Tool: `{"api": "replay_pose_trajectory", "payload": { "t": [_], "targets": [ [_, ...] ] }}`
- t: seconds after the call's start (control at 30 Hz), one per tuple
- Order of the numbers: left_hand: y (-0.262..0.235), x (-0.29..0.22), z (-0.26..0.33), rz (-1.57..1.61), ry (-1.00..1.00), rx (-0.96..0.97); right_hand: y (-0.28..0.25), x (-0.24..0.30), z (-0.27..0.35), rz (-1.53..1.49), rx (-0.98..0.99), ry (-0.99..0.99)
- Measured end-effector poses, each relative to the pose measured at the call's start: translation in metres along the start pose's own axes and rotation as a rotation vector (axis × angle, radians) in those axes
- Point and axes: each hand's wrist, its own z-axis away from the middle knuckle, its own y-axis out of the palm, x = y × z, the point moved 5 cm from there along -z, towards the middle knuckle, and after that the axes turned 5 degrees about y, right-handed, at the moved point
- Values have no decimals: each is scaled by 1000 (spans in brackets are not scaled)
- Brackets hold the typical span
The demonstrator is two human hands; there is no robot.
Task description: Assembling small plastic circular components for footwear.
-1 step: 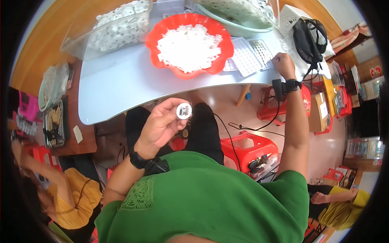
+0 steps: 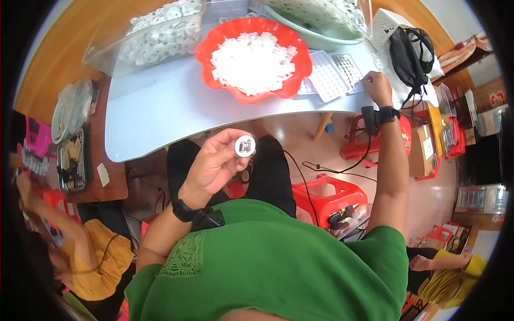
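Over my lap, my left hand [image 2: 218,160] pinches a small round white plastic piece [image 2: 245,146] between thumb and fingers. Its face is turned up and shows a dark, metallic-looking middle. My right arm reaches far out to the right of the table, where my right hand [image 2: 379,88] is closed with its fingers curled together. Whether anything is in those fingers is hidden. Beside them lies a clear tray [image 2: 348,69] with rows of small round pieces. A second pale tray [image 2: 327,77] with round pockets overlaps it on the left.
A red scalloped bowl [image 2: 206,72] full of small white pieces stands on the pale blue table [image 2: 155,115]. Behind it are a clear bin [image 2: 101,59] of white rings and a green basin [image 2: 326,40]. A black mesh bag [image 2: 405,56] lies far right. Co-workers sit at both sides.
The view has shifted very slightly. Both hands keep their places and grips, and the round white piece stays in my left hand.
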Motion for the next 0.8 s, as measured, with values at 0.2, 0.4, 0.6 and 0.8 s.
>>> {"api": "replay_pose_trajectory", "payload": {
  "t": [0.2,0.4,0.6,0.8],
  "targets": [
    [-1,-5,8,39,17,46,-24,1,17,-684,-180,130],
    [-2,-2,10,75,6,66,-61,87,99,-1130,-86,-40],
    [5,0,18,92,7,112,-74,199,203,-1075,146,-298],
    [16,0,31,57,30,105,-75,250,242,-960,33,-656]
  ]
}}
